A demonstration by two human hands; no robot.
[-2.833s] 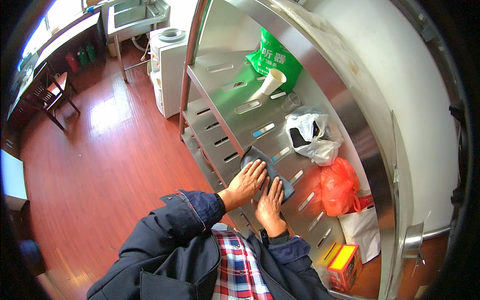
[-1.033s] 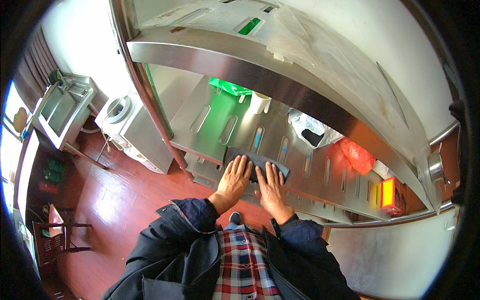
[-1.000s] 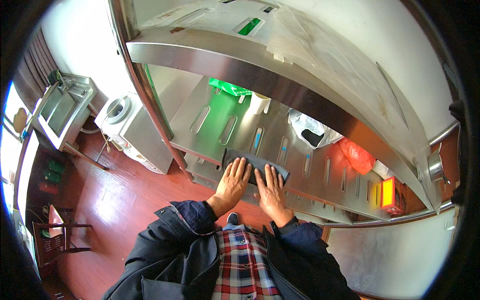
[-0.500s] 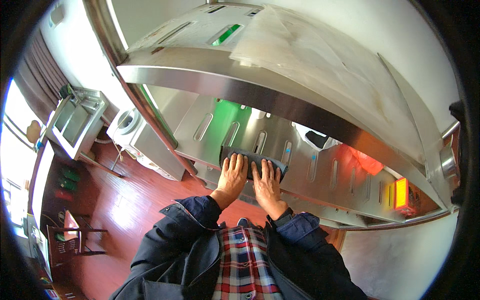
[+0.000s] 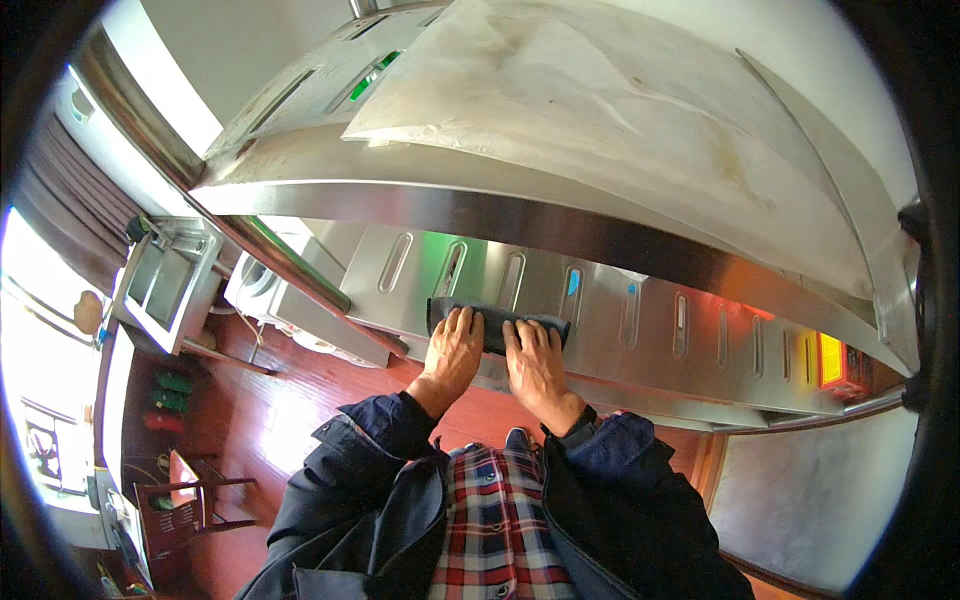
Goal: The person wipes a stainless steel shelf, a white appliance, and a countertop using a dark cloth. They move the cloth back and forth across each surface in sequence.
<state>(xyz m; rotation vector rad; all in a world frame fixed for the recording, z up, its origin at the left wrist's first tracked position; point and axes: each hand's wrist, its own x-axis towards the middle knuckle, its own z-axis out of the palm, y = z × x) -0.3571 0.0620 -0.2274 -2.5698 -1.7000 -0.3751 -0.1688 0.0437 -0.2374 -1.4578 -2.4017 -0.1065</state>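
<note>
A dark grey cloth (image 5: 493,328), rolled or folded into a long strip, lies along the front part of the slotted steel lower shelf (image 5: 655,345). My left hand (image 5: 452,355) presses on its left end, the bent fingertips over the top. On the right end my right hand (image 5: 537,368) holds it the same way, thumb toward the left hand. Both thumbs lie near the middle of the strip. The cloth's underside is hidden, and so are its ends beneath my fingers.
Above my hands runs the upper steel shelf's edge (image 5: 420,207), with a cloudy plastic sheet (image 5: 600,110) on top. A red and yellow box (image 5: 832,365) sits at the lower shelf's right end. A sink (image 5: 165,285), a white washing machine (image 5: 262,280) and a wooden chair (image 5: 185,500) stand left.
The view has shifted, so the upper shelf covers more and the white bag is out of sight. The cloth lies more level now, with both hands still on it.
</note>
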